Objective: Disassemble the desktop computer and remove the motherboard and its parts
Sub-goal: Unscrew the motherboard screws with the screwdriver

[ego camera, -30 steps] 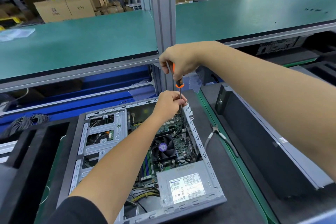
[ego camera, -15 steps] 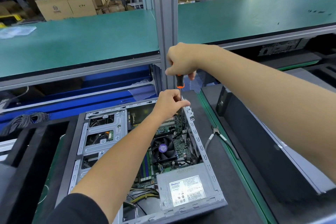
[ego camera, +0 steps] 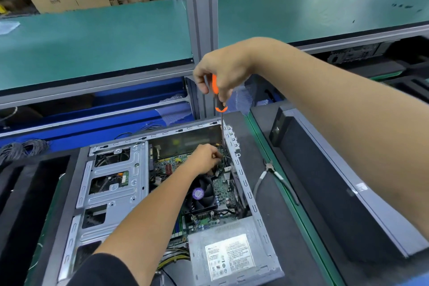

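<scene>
Both hands' fingers curl: right hand [ego camera: 222, 69] grips screwdriver [ego camera: 217, 97], left hand [ego camera: 204, 158] pinches inside case [ego camera: 246, 183]

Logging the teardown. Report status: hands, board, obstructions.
Right hand grips screwdriver, shaft down in case's far corner. Left hand at its tip, hold unclear. Motherboard still mounted. Fan, cables over it.

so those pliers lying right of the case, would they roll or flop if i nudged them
The pliers lie flat on the dark mat, handles splayed, so they would probably slide rather than roll. The handles look long and thin and may swing at the pivot. Being apparently metal, they are likely stiff and fairly heavy for their size.
</scene>
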Tool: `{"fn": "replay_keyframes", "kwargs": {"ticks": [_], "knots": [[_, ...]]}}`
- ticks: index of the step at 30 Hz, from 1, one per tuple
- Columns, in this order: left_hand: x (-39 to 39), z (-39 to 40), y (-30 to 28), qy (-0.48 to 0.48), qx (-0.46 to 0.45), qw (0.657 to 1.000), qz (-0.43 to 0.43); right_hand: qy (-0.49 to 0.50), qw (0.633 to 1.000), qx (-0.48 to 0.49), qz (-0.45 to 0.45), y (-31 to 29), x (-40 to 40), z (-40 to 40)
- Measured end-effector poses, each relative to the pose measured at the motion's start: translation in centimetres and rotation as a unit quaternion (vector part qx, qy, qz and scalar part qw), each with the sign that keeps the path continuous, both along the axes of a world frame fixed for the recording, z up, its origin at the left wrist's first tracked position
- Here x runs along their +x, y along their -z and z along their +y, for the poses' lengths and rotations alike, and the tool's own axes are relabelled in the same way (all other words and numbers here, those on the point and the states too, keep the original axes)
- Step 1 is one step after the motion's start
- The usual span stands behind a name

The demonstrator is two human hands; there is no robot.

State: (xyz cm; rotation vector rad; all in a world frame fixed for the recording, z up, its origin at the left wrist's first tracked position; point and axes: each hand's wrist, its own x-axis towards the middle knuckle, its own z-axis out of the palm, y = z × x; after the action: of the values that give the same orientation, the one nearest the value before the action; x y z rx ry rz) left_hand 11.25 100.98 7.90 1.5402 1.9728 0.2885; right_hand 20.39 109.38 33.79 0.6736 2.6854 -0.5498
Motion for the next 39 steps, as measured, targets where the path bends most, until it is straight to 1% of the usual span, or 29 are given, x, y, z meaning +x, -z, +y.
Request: {"fn": "replay_keyframes", "kwargs": {"ticks": [3,8,10,14,15,19,23,27,30,32,35,39], "knots": [[0.1,0.5,1.2,0.037,-0.007,0.998,0.052,0.000,1.000,-0.029,-0.006,0.1,0.2,0.3],[0.4,1.1,1.9,0.061,-0.010,0.994,0.085,0.012,0.999,-0.039,0.032,0.8,0.2,0.4],[0.4,1.3,2.0,0.062,-0.002,0.993,0.096,0.016,0.998,-0.026,0.051,1.0,0.1,0.5],[0.5,1.5,2.5,0.053,0.009,0.995,0.085,0.048,0.993,0.083,0.068,1.3,0.2,0.7],[0.5,1.5,2.5,0.055,0.008,0.995,0.083,0.048,0.992,0.094,0.072,1.3,0.2,0.6],[0.5,1.6,2.9,0.047,0.018,0.997,0.064,0.026,0.993,0.064,0.099,1.0,0.5,0.1],[0.2,1.7,3.5,0.055,0.020,0.997,0.048,0.028,0.991,0.056,0.114,0.9,1.1,0.7],[0.0,1.8,3.6,0.066,0.025,0.996,0.045,0.009,0.993,0.053,0.107,1.0,1.4,1.1],[0.0,1.9,3.6,0.071,0.023,0.996,0.052,0.001,0.994,0.033,0.102,1.0,1.4,1.1],[-0.1,1.9,3.6,0.075,0.020,0.995,0.058,0.003,0.994,0.027,0.110,1.0,1.4,1.0],[-0.2,1.9,3.7,0.083,0.016,0.994,0.063,0.031,0.990,0.045,0.129,1.2,1.3,0.8],[-0.4,1.9,3.8,0.106,0.007,0.991,0.079,0.036,0.988,0.108,0.104,1.3,1.0,0.6]]}}
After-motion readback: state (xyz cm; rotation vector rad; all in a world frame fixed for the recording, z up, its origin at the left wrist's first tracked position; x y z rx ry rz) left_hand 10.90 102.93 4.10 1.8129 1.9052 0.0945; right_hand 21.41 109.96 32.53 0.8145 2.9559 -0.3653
